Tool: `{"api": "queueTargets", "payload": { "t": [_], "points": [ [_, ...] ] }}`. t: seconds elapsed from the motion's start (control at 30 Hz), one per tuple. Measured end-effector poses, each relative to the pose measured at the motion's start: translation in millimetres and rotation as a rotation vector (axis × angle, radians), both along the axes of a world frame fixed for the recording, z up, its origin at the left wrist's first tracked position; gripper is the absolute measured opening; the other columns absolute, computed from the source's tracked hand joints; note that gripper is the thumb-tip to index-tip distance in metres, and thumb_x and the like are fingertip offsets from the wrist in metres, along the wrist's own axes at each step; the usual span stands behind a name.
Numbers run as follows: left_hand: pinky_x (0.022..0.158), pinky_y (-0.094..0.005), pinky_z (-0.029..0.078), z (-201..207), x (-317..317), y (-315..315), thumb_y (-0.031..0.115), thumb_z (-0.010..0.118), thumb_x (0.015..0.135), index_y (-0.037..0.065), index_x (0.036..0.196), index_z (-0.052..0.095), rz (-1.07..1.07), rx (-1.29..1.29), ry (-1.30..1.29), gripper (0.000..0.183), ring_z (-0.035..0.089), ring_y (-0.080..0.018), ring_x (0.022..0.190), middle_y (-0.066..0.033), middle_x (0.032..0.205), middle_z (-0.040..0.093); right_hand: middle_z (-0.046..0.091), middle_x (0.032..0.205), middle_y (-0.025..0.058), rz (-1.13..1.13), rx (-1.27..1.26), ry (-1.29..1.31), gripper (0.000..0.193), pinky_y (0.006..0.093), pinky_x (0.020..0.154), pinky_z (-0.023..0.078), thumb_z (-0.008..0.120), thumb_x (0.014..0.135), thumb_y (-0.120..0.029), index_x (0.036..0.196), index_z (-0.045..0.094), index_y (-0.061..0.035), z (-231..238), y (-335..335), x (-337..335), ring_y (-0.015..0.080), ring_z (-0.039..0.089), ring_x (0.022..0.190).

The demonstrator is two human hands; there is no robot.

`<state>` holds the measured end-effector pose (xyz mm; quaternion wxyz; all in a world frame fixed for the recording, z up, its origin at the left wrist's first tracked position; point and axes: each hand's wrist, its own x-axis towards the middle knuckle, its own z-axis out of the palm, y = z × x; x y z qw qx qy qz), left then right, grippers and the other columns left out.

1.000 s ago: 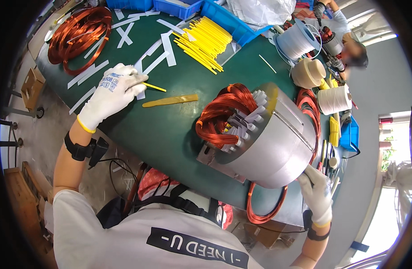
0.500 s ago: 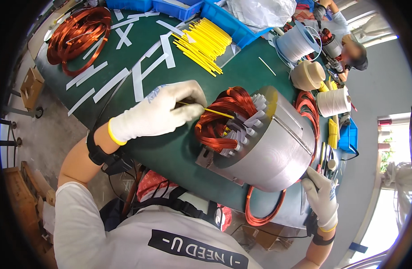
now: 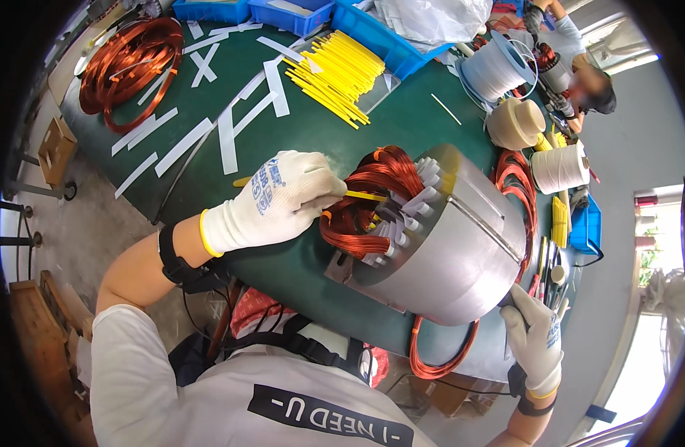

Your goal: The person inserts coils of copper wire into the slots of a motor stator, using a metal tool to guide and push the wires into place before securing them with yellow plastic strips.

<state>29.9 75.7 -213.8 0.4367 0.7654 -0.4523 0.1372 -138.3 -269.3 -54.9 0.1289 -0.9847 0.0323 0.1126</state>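
Observation:
My left hand (image 3: 279, 197), in a white glove, is closed around a thin yellow stick (image 3: 366, 196). One end of the stick points into the slotted end of a grey metal motor stator (image 3: 454, 246); its other end shows behind my knuckles. Red-brown copper wire coils (image 3: 391, 175) bulge from that end, beside white slot liners (image 3: 412, 212) sticking out around the bore. At the stator's opposite end is my gloved right hand (image 3: 536, 328), fingers bent together by its lower edge. What lies between those fingertips is hidden.
Loose yellow sticks (image 3: 339, 74) lie on the green table (image 3: 402, 112), near white paper strips (image 3: 227, 138) and a big copper wire coil (image 3: 126, 71). Blue bins (image 3: 387, 41) line the back; thread spools (image 3: 495, 67) stand at right. A co-worker (image 3: 592, 86) is at far right.
My left hand has turned knuckles-up and shifted slightly down, still with the yellow stick at the stator. My right hand has moved a little lower along the stator's end.

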Motion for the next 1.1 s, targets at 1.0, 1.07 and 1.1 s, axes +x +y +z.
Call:
{"api": "queueTargets", "payload": {
  "t": [1.0,1.07,1.1],
  "points": [
    [0.079,-0.0418,0.053,43.2,33.7,32.1,0.038,0.066,0.095,0.008,0.098,0.065,0.235,0.650,0.322,0.031,0.066,-0.0323,0.097,-0.0117,0.100,0.068,0.059,0.070,0.0014,-0.464,0.306,-0.056,0.033,0.0230,0.052,0.040,0.060,0.098,-0.022,0.115,0.071,0.0042,23.2,-108.7,-83.2,0.0057,0.050,0.057],
    [0.079,-0.0455,0.052,23.3,25.1,50.4,0.033,0.075,0.086,0.008,0.096,0.065,0.282,0.756,0.096,0.029,0.065,-0.0346,0.094,-0.0121,0.098,0.064,0.052,0.065,-0.0037,-0.634,0.374,-0.179,0.035,0.0218,0.046,0.032,0.058,0.104,-0.031,0.109,0.071,0.0015,0.7,-151.6,-108.1,0.0032,0.043,0.053],
    [0.079,-0.0459,0.052,12.7,23.3,55.8,0.029,0.077,0.084,0.007,0.096,0.065,0.224,0.666,0.048,0.028,0.064,-0.0352,0.094,-0.0126,0.097,0.064,0.048,0.064,-0.0055,-0.700,0.358,-0.242,0.036,0.0215,0.044,0.028,0.056,0.106,-0.036,0.102,0.069,-0.0025,-19.2,-174.2,-119.4,0.0021,0.039,0.051]
  ]
}}
